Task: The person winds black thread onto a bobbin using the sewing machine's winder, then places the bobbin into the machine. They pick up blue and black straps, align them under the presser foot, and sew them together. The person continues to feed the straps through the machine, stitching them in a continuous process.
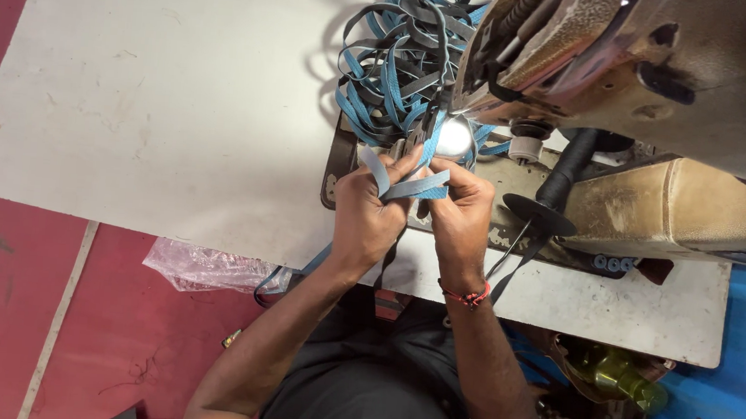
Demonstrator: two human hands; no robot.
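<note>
A crumpled clear plastic bag [200, 267] is lying on the red floor, peeking out beneath the white table's [160, 95] front edge, lower left of centre.

– What is the strap [416, 186] made of?
– Woven cloth, blue and grey, matt.
– And the sewing machine [668, 73]?
– Metal, worn and dull, with rusty spots.
– The desk [177, 105]?
– Smooth, white, scuffed. A crinkly, shiny plastic bag [200, 267] hangs below.

A pile of straps [402, 61] lay on the table [160, 95], left of the sewing machine [668, 73]; a plastic bag [200, 267] sat seemingly below the table's edge.
</note>
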